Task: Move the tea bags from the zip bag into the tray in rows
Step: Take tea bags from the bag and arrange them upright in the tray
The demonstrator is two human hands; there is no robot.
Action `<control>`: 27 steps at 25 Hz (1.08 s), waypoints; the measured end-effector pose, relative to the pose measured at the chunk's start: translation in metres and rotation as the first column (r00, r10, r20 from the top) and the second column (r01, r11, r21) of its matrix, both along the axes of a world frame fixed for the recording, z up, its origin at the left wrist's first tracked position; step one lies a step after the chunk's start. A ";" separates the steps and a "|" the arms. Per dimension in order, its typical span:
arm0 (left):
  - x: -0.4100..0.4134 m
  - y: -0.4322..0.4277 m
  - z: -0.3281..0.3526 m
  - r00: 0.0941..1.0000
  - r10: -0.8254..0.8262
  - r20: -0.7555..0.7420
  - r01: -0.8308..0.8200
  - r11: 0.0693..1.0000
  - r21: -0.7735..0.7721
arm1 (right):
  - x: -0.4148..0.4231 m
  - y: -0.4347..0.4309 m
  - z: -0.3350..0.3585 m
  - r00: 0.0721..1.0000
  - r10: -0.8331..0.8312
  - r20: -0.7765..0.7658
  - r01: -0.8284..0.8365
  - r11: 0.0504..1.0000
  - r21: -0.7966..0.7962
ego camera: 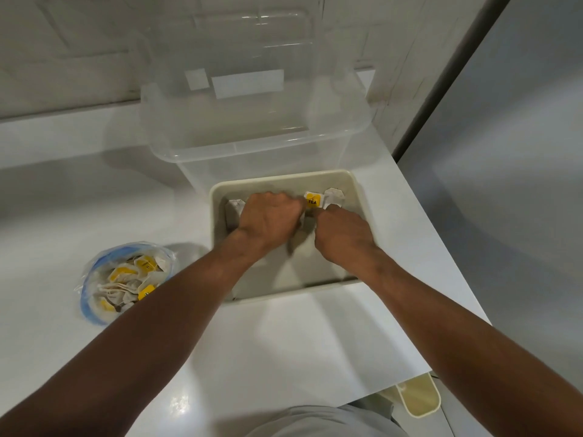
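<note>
Both grips curled, contents untellable: left hand [268, 222], right hand [344, 236] | papery tea bags [333, 198] | beige tray [284, 182]

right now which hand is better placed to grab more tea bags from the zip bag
Left, probably. The zip bag lies left of the tray, beside the left forearm, while the right hand would have to cross over the left hand.
</note>
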State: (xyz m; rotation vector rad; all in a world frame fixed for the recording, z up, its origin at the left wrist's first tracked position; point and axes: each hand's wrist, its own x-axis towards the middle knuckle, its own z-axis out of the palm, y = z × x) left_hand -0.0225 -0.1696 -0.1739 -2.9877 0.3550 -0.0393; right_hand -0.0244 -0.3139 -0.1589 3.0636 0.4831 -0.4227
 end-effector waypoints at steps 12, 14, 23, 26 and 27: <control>-0.017 0.001 -0.007 0.985 -0.102 -0.138 0.106 0.994 0.021 | 0.006 0.005 0.006 0.996 0.073 -0.046 -0.073 0.997 -0.019; -0.018 0.002 -0.004 0.986 -0.102 -0.135 0.103 0.995 -0.003 | 0.008 0.006 0.006 0.995 0.076 -0.064 -0.077 0.997 -0.004; -0.021 0.015 -0.006 0.991 -0.081 -0.102 0.086 0.995 0.053 | 0.002 0.010 0.008 0.992 0.050 -0.118 -0.045 0.998 0.041; -0.017 0.015 -0.008 0.994 -0.040 -0.103 0.045 0.998 0.046 | 0.010 0.009 0.006 0.990 0.087 -0.112 -0.083 0.996 0.038; -0.017 0.015 -0.006 0.994 -0.025 -0.111 0.030 0.999 0.037 | 0.010 0.008 0.006 0.991 0.093 -0.093 -0.090 0.995 0.034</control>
